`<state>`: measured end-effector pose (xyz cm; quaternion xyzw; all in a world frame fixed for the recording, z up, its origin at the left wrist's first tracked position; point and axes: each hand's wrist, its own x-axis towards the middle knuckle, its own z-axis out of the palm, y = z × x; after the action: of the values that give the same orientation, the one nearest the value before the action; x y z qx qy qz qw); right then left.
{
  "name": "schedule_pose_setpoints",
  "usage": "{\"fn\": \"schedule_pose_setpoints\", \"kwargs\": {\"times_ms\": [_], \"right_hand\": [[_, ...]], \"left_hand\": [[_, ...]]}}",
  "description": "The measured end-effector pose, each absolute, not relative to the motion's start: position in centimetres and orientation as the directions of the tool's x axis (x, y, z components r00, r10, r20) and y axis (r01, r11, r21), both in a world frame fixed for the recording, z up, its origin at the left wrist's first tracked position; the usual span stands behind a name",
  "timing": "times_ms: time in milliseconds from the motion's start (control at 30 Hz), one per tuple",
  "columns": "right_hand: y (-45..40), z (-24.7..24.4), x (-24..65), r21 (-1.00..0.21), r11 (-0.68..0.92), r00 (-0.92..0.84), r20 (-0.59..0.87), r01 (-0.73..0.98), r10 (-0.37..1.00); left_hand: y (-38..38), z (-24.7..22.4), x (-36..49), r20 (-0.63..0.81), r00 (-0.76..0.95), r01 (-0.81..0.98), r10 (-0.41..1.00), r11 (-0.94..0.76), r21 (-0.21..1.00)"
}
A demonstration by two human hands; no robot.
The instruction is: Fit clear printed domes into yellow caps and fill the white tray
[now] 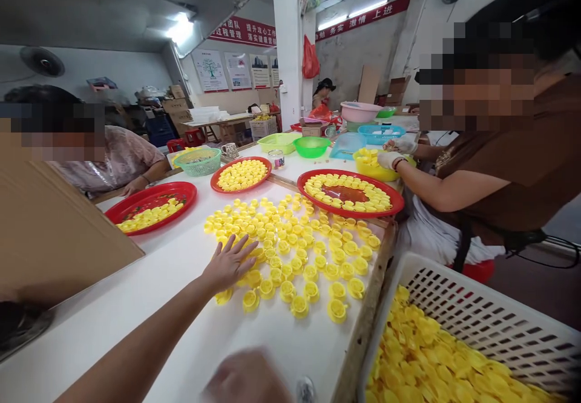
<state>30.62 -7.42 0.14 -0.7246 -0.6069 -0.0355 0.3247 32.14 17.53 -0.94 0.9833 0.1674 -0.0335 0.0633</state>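
My left hand reaches forward over the white table with its fingers spread. It rests at the left side of a broad group of small yellow plastic cup-shaped pieces, touching or hovering just over some of them. Most of these pieces stand apart from each other with their round openings up. At the bottom edge, my right hand is smeared by motion, and its fingers cannot be made out. Close to its right side is a small shiny object, partly cut off by the frame.
Red trays hold yellow pieces beyond the group. A white crate full of yellow parts stands at right, past the table's wooden edge. Cardboard blocks the left. A gloved co-worker handles pieces over a yellow bowl; another person sits left.
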Motion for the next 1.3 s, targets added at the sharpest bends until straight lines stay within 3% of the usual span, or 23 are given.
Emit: {"fn": "schedule_pose_setpoints", "kwargs": {"times_ms": [133,300,500,833,1033,1300], "right_hand": [[-10.8,-1.2,44.6,-0.325,-0.558,0.646,0.353,0.763,0.677],[-12.7,-1.5,56.2,-0.161,-0.803,0.809,0.265,0.574,0.525],[-10.3,-2.6,58.8,-0.072,-0.849,0.848,0.137,0.524,0.512],[-9.0,-3.8,60.4,-0.102,-0.887,0.888,-0.053,0.451,0.457],[-8.8,-3.8,59.7,-0.1,-0.884,0.882,-0.082,0.456,0.464],[-8.4,-3.6,58.4,-0.083,-0.866,0.868,-0.01,0.494,0.496]], "left_hand": [[17.4,-1.1,31.2,-0.075,0.942,0.334,0.327,-0.935,0.121],[16.5,-1.1,31.6,-0.055,0.94,0.341,0.337,-0.928,0.151],[16.2,-0.9,32.1,-0.05,0.939,0.345,0.341,-0.929,0.137],[16.4,-1.1,32.5,-0.075,0.933,0.359,0.351,-0.917,0.174],[16.0,-1.7,32.3,-0.099,0.93,0.365,0.353,-0.916,0.164],[15.7,-1.2,32.1,-0.07,0.933,0.359,0.352,-0.918,0.168]]}}
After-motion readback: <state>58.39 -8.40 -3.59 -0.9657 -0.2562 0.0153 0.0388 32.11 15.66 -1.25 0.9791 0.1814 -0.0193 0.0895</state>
